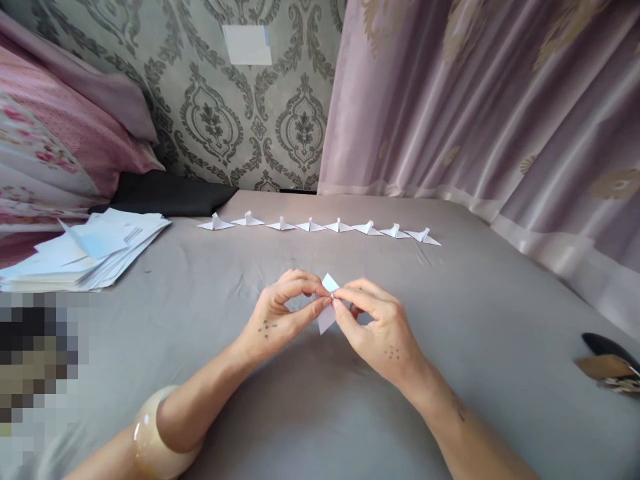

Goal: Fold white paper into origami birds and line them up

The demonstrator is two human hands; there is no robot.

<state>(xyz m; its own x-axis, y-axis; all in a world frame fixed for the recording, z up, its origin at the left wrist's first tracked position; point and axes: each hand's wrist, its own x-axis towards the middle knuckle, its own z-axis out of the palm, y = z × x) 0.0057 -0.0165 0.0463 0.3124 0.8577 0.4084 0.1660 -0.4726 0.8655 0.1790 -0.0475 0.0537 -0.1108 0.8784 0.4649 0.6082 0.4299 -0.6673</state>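
folded paper (327, 321): mid-view, 6 o'clock from the paper figures (339, 226) | left hand (280, 307), right hand (380, 323): thumbs and fingertips pinch its middle | probably light, crisp, easily torn; best held at the folds

This looks like a room in a home: damask-patterned wallpaper (250, 93) at eleven o'clock, a long mauve curtain (425, 100) at two, floral pink fabric (45, 160) at ten, and creased grey cloth (310, 413) spreading toward six.
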